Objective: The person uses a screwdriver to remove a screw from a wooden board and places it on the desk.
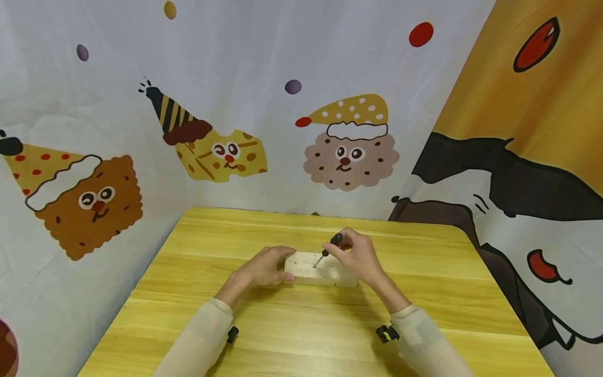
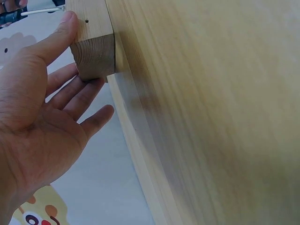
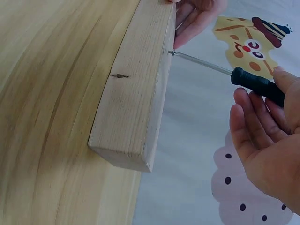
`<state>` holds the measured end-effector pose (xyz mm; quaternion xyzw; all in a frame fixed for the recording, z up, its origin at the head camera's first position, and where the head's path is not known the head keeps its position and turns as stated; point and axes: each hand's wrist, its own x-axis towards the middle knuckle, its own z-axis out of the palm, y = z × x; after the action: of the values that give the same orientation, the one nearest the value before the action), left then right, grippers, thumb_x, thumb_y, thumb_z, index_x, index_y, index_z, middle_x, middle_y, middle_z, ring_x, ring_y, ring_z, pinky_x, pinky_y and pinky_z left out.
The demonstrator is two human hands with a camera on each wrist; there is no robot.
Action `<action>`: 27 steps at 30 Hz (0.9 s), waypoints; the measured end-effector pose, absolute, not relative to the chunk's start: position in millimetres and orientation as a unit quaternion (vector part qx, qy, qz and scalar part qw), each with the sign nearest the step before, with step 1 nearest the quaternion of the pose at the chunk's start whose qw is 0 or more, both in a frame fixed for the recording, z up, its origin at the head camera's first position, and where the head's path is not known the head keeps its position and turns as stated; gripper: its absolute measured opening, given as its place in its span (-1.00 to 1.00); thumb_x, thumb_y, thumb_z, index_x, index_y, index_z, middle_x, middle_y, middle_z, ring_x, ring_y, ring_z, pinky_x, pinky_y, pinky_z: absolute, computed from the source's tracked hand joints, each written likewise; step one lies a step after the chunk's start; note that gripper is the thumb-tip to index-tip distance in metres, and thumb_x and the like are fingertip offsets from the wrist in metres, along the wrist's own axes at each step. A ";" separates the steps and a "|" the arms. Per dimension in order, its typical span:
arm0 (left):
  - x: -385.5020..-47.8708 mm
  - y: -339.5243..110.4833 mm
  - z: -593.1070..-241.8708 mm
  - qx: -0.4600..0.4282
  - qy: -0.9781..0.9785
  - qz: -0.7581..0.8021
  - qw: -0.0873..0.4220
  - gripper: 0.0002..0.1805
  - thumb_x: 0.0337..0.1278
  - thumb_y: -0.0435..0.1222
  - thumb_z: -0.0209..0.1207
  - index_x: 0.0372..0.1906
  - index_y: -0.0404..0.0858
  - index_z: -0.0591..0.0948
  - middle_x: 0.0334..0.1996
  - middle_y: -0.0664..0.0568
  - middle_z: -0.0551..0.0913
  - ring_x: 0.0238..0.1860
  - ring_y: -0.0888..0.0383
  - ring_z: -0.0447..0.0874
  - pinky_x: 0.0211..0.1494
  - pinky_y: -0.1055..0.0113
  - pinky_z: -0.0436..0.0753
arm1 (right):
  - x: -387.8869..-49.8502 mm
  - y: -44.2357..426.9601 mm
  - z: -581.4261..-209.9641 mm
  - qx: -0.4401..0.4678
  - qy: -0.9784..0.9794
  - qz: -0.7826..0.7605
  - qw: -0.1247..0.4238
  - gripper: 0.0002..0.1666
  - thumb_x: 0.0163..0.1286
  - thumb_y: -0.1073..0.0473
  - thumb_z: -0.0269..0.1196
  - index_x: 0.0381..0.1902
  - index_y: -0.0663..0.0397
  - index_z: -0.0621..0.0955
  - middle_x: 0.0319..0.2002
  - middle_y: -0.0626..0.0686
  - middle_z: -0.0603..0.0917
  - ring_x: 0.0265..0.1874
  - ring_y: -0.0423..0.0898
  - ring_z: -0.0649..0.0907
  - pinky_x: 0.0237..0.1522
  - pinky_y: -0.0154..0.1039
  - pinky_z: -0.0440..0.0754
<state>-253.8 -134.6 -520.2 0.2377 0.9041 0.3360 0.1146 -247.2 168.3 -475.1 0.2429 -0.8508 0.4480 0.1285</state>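
A pale wooden block lies lengthwise on the table, with small dark holes in its top. My left hand holds the block's left end, thumb at the near side and fingers at the far side; in the left wrist view the thumb and fingertips touch the wood. My right hand grips the black handle of a screwdriver above the block. The screwdriver's metal shaft slants down to a small screw head at the block's top face. The palm side of the right hand shows in the right wrist view.
The yellow wood-grain table extends around the block on all sides. Behind it hangs a white curtain printed with cartoon food figures. Black wrist devices sit beside both sleeves.
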 end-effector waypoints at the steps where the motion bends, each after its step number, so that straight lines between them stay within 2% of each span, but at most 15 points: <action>1: -253.9 -134.4 -519.8 0.238 0.904 0.337 0.115 -0.12 0.39 -0.09 0.57 0.67 -0.28 0.50 0.63 -0.18 0.57 0.68 -0.21 0.51 0.76 -0.20 0.50 | -247.1 167.2 -474.4 0.242 -0.852 0.447 0.129 -0.79 0.49 0.14 0.59 -0.18 0.00 0.72 -0.35 -0.05 0.85 -0.35 -0.16 0.84 -0.29 -0.32 0.81; 5: -254.0 -134.3 -519.7 0.239 0.902 0.341 0.116 -0.12 0.39 -0.09 0.57 0.67 -0.29 0.49 0.63 -0.20 0.57 0.68 -0.23 0.50 0.76 -0.22 0.50 | -247.2 163.5 -473.3 0.237 -0.852 0.450 0.125 -0.79 0.47 0.13 0.61 -0.18 -0.02 0.73 -0.35 -0.08 0.85 -0.31 -0.19 0.83 -0.20 -0.29 0.86; 11: -253.9 -134.3 -519.0 0.235 0.904 0.337 0.119 -0.11 0.38 -0.08 0.58 0.67 -0.28 0.49 0.63 -0.18 0.57 0.68 -0.22 0.50 0.75 -0.21 0.50 | -248.0 160.8 -473.2 0.239 -0.846 0.461 0.119 -0.80 0.43 0.12 0.64 -0.21 -0.05 0.76 -0.34 -0.09 0.87 -0.29 -0.14 0.84 -0.20 -0.36 0.80; 16: -253.8 -134.7 -518.3 0.231 0.906 0.331 0.125 -0.10 0.38 -0.06 0.58 0.69 -0.26 0.48 0.65 -0.16 0.56 0.68 -0.20 0.50 0.75 -0.20 0.52 | -246.9 161.0 -471.2 0.240 -0.847 0.457 0.124 -0.83 0.45 0.16 0.61 -0.06 -0.04 0.84 -0.23 -0.06 0.93 -0.23 -0.09 0.87 -0.12 -0.34 0.82; 19: -253.5 -135.0 -518.5 0.229 0.907 0.330 0.125 -0.10 0.38 -0.06 0.58 0.68 -0.25 0.49 0.65 -0.16 0.55 0.68 -0.20 0.50 0.75 -0.19 0.51 | -246.3 161.0 -470.6 0.241 -0.847 0.460 0.115 -0.75 0.48 0.22 0.58 0.08 -0.03 0.85 -0.14 -0.04 0.96 -0.14 -0.06 0.90 -0.03 -0.21 0.87; 24: -254.4 -134.6 -519.1 0.228 0.908 0.329 0.123 -0.11 0.39 -0.06 0.57 0.68 -0.24 0.49 0.65 -0.15 0.55 0.69 -0.19 0.49 0.77 -0.17 0.50 | -247.0 160.5 -471.0 0.255 -0.836 0.477 0.095 -0.60 0.54 0.32 0.49 0.28 0.04 0.77 -0.02 0.00 0.96 0.00 0.02 0.94 0.21 0.16 0.89; 26: -254.7 -134.4 -519.8 0.228 0.908 0.329 0.122 -0.11 0.38 -0.05 0.57 0.68 -0.23 0.49 0.65 -0.15 0.55 0.69 -0.18 0.49 0.77 -0.16 0.49 | -247.8 160.2 -471.5 0.263 -0.828 0.488 0.088 -0.54 0.56 0.35 0.45 0.36 0.07 0.72 0.01 0.04 0.95 0.02 0.05 0.94 0.25 0.18 0.87; 27: -254.9 -134.4 -520.1 0.229 0.908 0.329 0.121 -0.11 0.38 -0.05 0.57 0.68 -0.24 0.49 0.65 -0.15 0.55 0.69 -0.18 0.49 0.77 -0.16 0.49 | -248.2 160.0 -471.9 0.265 -0.825 0.492 0.087 -0.52 0.58 0.36 0.44 0.39 0.09 0.70 0.03 0.06 0.94 0.03 0.06 0.94 0.26 0.12 0.88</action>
<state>-254.9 -134.4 -520.1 0.2288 0.9082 0.3288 0.1214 -248.2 160.0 -471.9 0.2650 -0.8245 0.4922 0.0875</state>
